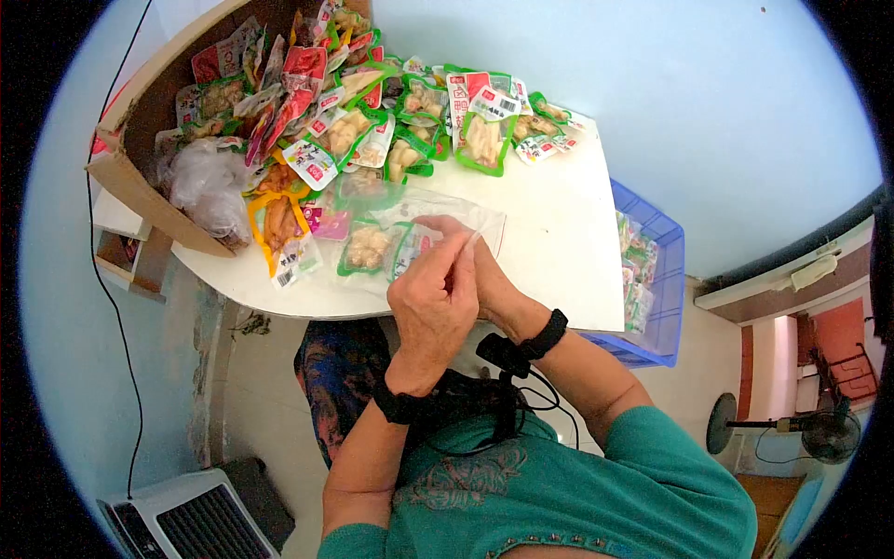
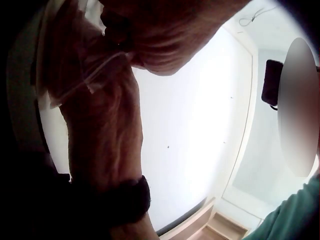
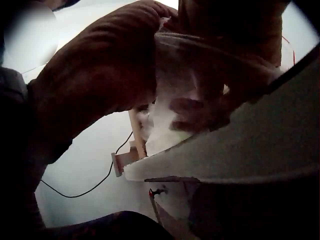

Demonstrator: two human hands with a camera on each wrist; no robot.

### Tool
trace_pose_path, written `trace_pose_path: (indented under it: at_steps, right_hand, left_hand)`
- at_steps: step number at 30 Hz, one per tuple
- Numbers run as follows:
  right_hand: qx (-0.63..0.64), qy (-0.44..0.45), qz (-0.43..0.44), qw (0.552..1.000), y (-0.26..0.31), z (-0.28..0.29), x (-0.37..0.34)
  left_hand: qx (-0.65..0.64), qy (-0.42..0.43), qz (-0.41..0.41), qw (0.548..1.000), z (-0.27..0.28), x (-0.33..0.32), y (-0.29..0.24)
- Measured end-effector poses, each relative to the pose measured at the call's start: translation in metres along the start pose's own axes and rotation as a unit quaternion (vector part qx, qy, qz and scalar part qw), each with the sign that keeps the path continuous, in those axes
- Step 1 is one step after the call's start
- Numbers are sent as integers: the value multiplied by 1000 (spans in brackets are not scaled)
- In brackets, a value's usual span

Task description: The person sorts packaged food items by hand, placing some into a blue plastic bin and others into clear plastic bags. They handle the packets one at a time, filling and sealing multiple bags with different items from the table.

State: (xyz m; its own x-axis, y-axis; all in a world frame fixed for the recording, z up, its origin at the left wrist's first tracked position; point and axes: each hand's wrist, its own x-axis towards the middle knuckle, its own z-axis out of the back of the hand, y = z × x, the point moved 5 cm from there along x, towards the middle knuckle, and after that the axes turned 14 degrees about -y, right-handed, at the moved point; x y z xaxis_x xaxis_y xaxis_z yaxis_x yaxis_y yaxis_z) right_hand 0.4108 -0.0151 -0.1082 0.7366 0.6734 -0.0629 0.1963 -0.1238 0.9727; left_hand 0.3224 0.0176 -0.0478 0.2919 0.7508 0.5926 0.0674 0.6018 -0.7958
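A clear plastic bag [image 1: 484, 224] lies on the white table's near side, its mouth toward the person. Inside it are green-edged vacuum food packets [image 1: 365, 248] with pale pieces. My left hand [image 1: 433, 303] pinches the bag's edge between thumb and fingers. Close behind it, my right hand [image 1: 494, 284] holds the bag at the mouth, partly covered by the left hand. Through the cloudy plastic, fingers [image 3: 192, 110] show in the right wrist view. The left wrist view has the bag's edge crossing over the right hand [image 2: 107, 95].
A cardboard box [image 1: 149, 191] tipped on its side spills many food packets [image 1: 307, 84] over the table [image 1: 559, 242]. A yellow-edged packet [image 1: 279, 228] lies left of the bag. Beside the table's right edge stands a blue crate [image 1: 666, 270] with packets in it.
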Motion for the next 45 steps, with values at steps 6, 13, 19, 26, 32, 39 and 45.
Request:
trace_pose_path:
  at_steps: [6, 13, 19, 26, 32, 39, 45]
  right_hand:
    - [22, 37, -11, 999, -6, 6, 2]
    - [-119, 128, -9, 985, 17, 0, -9]
    - [-200, 86, 34, 975, 21, 17, -6]
    - [-300, 66, 1, 952, 90, 49, -13]
    - [-248, -3, -4, 969, 126, 55, 47]
    - [-223, 13, -105, 969, 71, 29, 122]
    - [-213, -26, -129, 968, 43, 8, 147]
  left_hand:
    - [24, 9, -23, 999, 1, -2, 0]
    - [6, -2, -32, 999, -3, -2, -3]
    - [17, 2, -27, 999, -4, 0, -1]
    - [4, -10, 0, 1000, 3, -2, 6]
    - [-3, -21, -9, 1000, 8, -3, 7]
    - [13, 4, 5, 1000, 13, -5, 6]
    - [23, 11, 0, 1000, 17, -5, 5]
